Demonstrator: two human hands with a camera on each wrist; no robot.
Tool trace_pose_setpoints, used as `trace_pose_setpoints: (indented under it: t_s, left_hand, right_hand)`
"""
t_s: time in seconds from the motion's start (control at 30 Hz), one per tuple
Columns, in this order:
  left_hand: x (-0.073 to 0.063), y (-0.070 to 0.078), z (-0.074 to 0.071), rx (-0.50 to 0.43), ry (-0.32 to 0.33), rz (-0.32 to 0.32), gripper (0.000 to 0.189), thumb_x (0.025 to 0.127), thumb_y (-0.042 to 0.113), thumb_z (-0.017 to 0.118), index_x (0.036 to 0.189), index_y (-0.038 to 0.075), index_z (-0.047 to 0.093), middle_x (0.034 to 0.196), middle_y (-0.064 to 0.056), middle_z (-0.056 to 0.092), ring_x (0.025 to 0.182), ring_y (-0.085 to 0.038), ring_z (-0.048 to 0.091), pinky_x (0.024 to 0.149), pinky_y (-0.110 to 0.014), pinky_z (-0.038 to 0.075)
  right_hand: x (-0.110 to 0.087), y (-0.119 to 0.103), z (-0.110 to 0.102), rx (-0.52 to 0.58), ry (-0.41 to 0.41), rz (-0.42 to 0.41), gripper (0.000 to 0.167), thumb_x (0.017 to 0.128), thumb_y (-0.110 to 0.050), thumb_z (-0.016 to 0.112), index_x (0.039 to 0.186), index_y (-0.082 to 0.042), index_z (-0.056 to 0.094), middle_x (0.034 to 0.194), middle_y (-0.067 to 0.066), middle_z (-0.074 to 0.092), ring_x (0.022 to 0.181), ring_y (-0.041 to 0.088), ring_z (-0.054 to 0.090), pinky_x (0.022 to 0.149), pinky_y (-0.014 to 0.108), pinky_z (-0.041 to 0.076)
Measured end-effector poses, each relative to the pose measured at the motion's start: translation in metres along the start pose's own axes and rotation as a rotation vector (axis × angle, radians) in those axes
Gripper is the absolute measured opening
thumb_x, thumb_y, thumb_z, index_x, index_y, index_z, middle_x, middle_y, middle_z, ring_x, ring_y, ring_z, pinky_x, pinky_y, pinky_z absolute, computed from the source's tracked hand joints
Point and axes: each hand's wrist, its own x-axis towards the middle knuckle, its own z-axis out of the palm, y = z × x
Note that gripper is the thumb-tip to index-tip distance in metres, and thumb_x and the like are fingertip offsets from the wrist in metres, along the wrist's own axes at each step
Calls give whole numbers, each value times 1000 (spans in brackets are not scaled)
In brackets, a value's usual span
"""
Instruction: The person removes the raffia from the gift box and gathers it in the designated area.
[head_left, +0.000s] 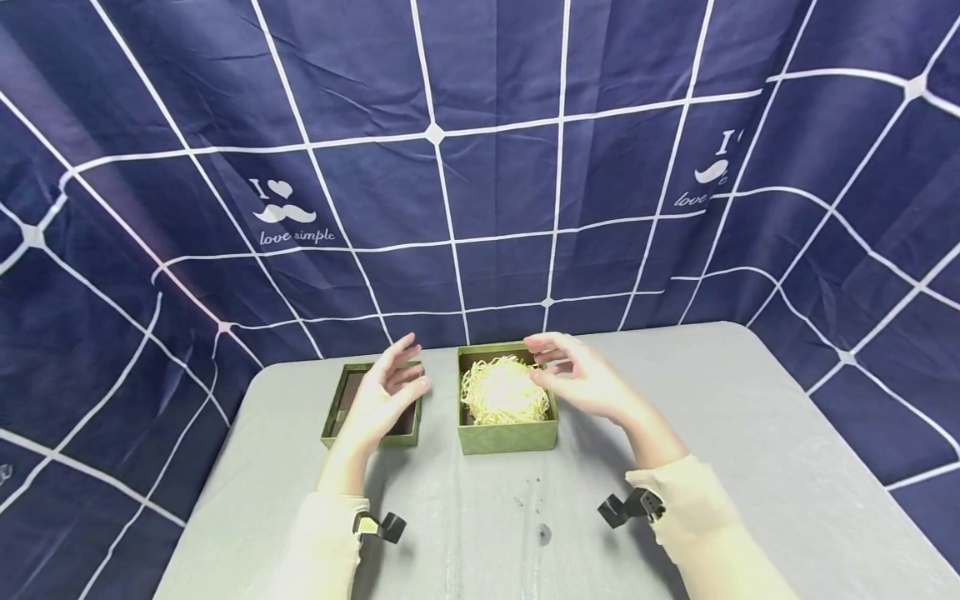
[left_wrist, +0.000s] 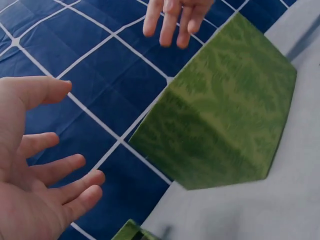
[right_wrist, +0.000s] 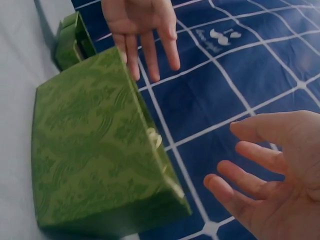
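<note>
A green patterned box (head_left: 508,438) stands on the table with pale yellow shredded paper (head_left: 504,392) heaped inside it. To its left lies a shallower green box lid (head_left: 406,439), its brown inside facing up. My left hand (head_left: 386,396) hovers over the lid, fingers spread and holding nothing. At the box's right edge my right hand (head_left: 573,375) is raised with fingers loosely bent, also holding nothing. In the right wrist view, the right hand (right_wrist: 270,175) is apart from the box (right_wrist: 95,145), and bits of shredded paper (right_wrist: 155,137) show at its rim.
A grey table (head_left: 480,517) carries both pieces, with a few dark spots (head_left: 543,533) on its near part. Behind it and along both sides hangs a dark blue curtain (head_left: 495,192) with white lines. Each wrist wears a small black camera (head_left: 633,506).
</note>
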Motion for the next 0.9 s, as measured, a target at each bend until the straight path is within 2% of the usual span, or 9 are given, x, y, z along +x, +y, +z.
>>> trace_pose_setpoints:
  t_s: [0.13, 0.2, 0.37, 0.5, 0.67, 0.9]
  left_hand:
    - [-2, -4, 10, 5, -40, -14, 81, 97, 2, 78, 168, 13, 42, 164, -19, 52, 146, -46, 53, 120, -60, 44]
    - [-4, -6, 15, -4, -66, -23, 84, 96, 3, 79, 169, 14, 40, 166, -20, 48, 148, -48, 51, 121, -67, 39]
    - [-7, -15, 24, 21, -150, -26, 92, 95, 6, 83, 172, 17, 35, 172, -16, 42, 151, -42, 50, 123, -64, 39]
    - [-9, -21, 31, 24, -190, -34, 97, 92, 9, 88, 172, 19, 34, 173, -11, 39, 153, -39, 48, 124, -60, 40]
    - [-9, -27, 36, 45, -247, -48, 97, 93, 16, 88, 173, 16, 33, 176, -9, 35, 155, -40, 45, 125, -62, 37]
    - [-7, -31, 38, 123, -280, -53, 92, 94, 22, 88, 171, 20, 38, 177, -3, 35, 155, -40, 44, 121, -63, 43]
  right_hand:
    - [2, 8, -3, 29, -21, 29, 47, 102, -3, 72, 144, 11, 59, 144, 32, 62, 130, 53, 61, 111, 61, 52]
    - [3, 10, -3, 38, -32, 35, 47, 101, -3, 72, 144, 11, 59, 144, 32, 62, 131, 55, 60, 111, 61, 51]
    - [4, 14, -2, 39, -48, 25, 49, 100, -1, 73, 145, 12, 57, 145, 33, 61, 130, 56, 60, 112, 62, 51]
    - [5, 15, 0, 25, -67, 21, 52, 99, -1, 75, 146, 12, 57, 146, 33, 60, 130, 54, 61, 112, 62, 51]
    - [7, 14, 6, 11, -101, 13, 55, 99, -2, 76, 148, 12, 55, 150, 34, 57, 131, 54, 62, 110, 64, 52]
    - [11, 11, 17, -61, -137, 2, 64, 98, -9, 78, 151, 13, 50, 153, 35, 54, 134, 57, 58, 111, 65, 51]
